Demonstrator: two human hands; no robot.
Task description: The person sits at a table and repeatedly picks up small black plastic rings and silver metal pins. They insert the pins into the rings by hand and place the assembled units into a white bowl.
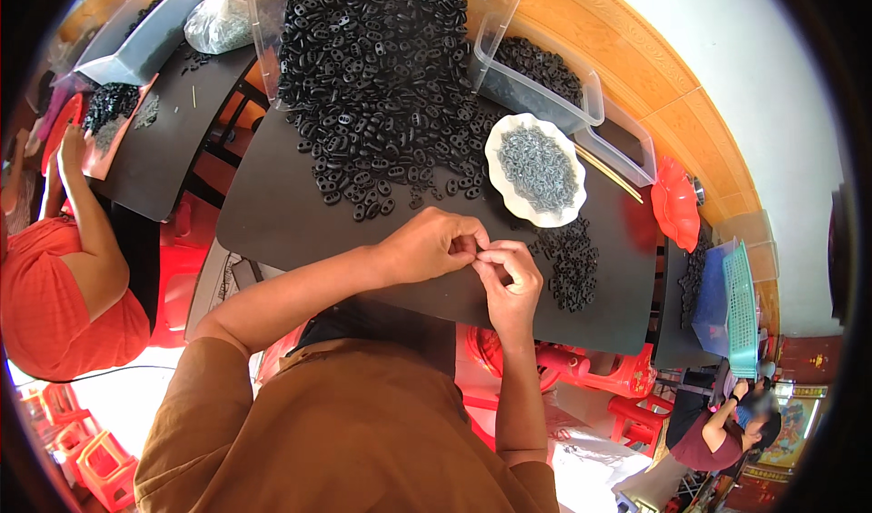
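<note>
Person here's got on a plain brown shirt (363, 431), kinda rusty caramel where the light hits it. Looks pretty loose from where I'm standing, with soft creases running down the front. The left sleeve (202, 390) is short and roomy, ends round the elbow, and the right sleeve (534, 486) is the same brown. Below those, the left forearm (291, 295) and right forearm (523, 386) are bare, as are the left hand (427, 248) and right hand (512, 281), fingers (470, 229) included.

Dark table (263, 206), red stools (107, 468), orange-tiled wall (640, 45)
</note>
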